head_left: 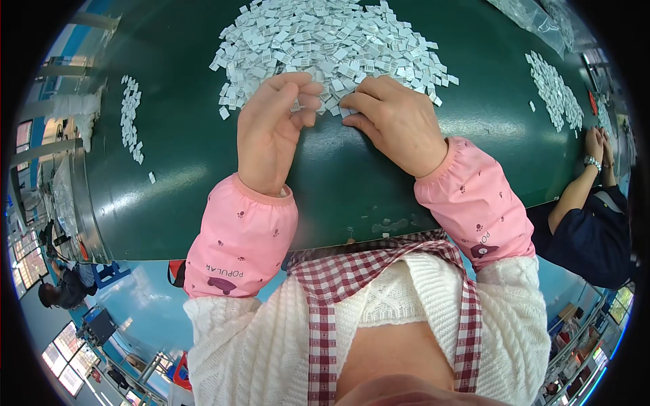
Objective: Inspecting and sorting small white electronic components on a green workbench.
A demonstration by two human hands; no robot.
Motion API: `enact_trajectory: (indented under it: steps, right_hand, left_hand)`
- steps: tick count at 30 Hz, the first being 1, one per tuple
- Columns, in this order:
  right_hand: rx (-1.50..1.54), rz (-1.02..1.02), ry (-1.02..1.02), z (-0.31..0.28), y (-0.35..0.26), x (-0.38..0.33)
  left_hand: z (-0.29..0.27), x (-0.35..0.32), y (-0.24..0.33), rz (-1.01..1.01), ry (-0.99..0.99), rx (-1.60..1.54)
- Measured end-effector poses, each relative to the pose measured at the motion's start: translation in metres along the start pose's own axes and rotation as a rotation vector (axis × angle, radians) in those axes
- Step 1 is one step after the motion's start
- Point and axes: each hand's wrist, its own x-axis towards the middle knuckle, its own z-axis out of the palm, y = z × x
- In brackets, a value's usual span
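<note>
A large heap of small white rectangular pieces with printed dark marks [311, 40] lies on the dark green table [352, 183], straight in front of me. At the heap's near left edge is my left hand [271, 128], palm turned inward, its fingers loosely curled and apart from the thumb. I see nothing held in it, though the fingertips are slightly blurred. Across from it, my right hand [393, 122] rests at the heap's near edge, knuckles up. Its thumb and forefinger close on a small white piece [346, 111], partly hidden by the fingers.
A narrow strip of similar pieces [130, 118] lies at the left, with one stray piece [152, 177] near it. Another group [555, 91] lies at the right. Beyond that, a co-worker's hands [597, 147] rest at the table. Clear plastic [535, 24] lies at the far right.
</note>
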Motion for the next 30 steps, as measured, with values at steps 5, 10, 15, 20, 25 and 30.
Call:
enact_trajectory:
  steps: [5,10,15,20,25,30]
  right_hand:
    - [0.169,0.099,-0.001,-0.005,0.005,0.002]
    - [0.894,0.586,-0.232,-0.023,0.008,0.008]
    - [1.115,0.648,-0.267,-0.025,0.008,0.008]
    - [1.148,0.661,-0.292,-0.026,0.005,0.008]
    - [1.269,0.704,-0.346,-0.027,0.003,0.009]
    - [1.354,0.725,-0.441,-0.027,0.002,0.009]
  left_hand:
    - [0.006,-0.005,0.001,-0.041,0.034,0.226]
    - [0.012,-0.01,-0.003,-0.004,-0.072,0.466]
    - [0.012,-0.012,-0.014,0.148,-0.183,0.49]
    - [0.013,-0.013,-0.012,0.134,-0.107,0.514]
    - [0.009,-0.012,-0.005,-0.053,-0.028,0.371]
    - [0.006,-0.01,-0.005,-0.147,-0.036,0.233]
